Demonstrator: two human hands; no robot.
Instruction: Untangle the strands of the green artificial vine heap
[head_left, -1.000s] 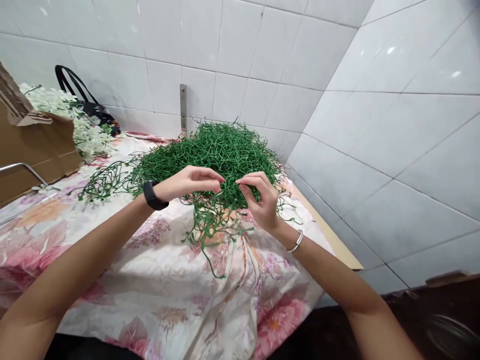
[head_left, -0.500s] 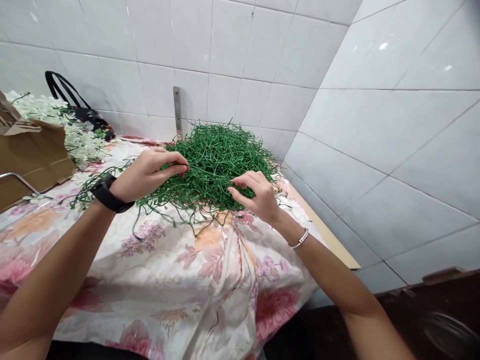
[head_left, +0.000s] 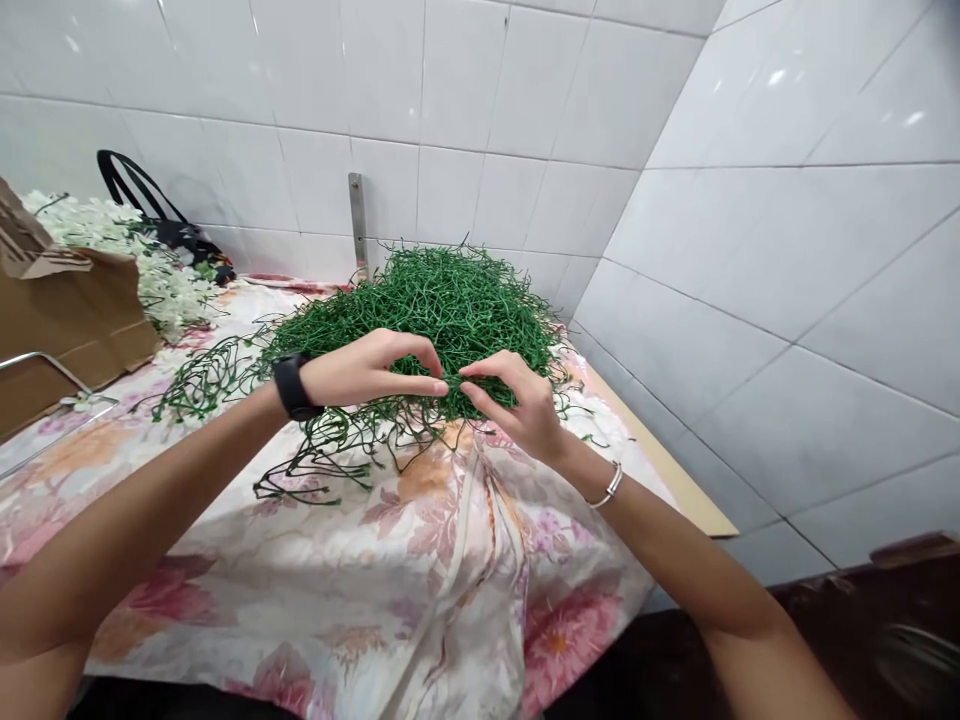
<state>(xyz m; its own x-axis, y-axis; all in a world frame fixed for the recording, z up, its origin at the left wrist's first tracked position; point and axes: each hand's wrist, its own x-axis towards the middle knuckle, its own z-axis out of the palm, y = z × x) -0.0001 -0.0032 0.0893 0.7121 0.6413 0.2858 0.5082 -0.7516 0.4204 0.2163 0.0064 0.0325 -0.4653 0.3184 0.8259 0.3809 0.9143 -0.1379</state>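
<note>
A big tangled heap of thin green artificial flower stems [head_left: 457,290] lies on the flowered cloth [head_left: 315,600]. Over the near side of the heap, my left hand [head_left: 367,368], with a black watch on its wrist, pinches a green stem between thumb and index finger. My right hand [head_left: 517,398], wearing a silver bangle, faces it with thumb and index fingertips closed on the same stem's end. The fingertips of both hands almost meet. Several loose stems [head_left: 322,465] hang toward me below my left hand, and the stem in my fingers is hard to separate from the heap behind.
White artificial flowers [head_left: 176,290] lie at the left behind a brown cardboard box [head_left: 75,320]. A black bag [head_left: 180,235] rests against the tiled wall [head_left: 450,90]. A metal strip [head_left: 357,220] stands by that wall. A board edge [head_left: 675,480] shows at the right.
My left hand has moved right and slightly toward me, up to my right hand. The right hand has barely moved; its fingertips have closed. Loose stems at the front have shifted.
</note>
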